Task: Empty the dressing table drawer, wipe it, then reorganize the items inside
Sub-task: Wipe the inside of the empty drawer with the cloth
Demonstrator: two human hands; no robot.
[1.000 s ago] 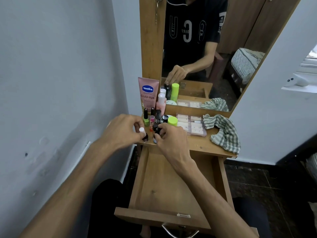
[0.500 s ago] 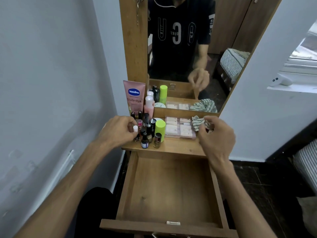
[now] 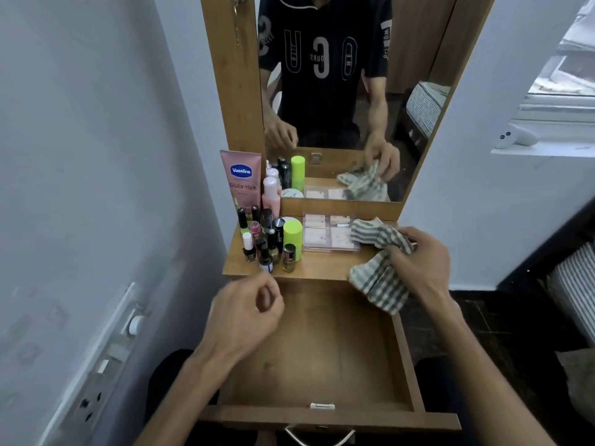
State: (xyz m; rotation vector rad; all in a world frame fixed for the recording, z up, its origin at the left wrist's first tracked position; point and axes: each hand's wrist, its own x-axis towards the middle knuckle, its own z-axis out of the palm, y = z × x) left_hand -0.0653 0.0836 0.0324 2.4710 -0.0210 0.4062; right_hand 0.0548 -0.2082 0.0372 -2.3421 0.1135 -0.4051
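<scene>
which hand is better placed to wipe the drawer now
Right. The right hand already grips the cloth at the tabletop's front edge, just above the empty drawer. The left hand hovers over the drawer's left side, loosely curled and holding nothing.

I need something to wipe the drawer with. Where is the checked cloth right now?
The checked cloth is in the right hand, at the right end of the tabletop, beside the clear plastic case and hanging over the open drawer.
</scene>
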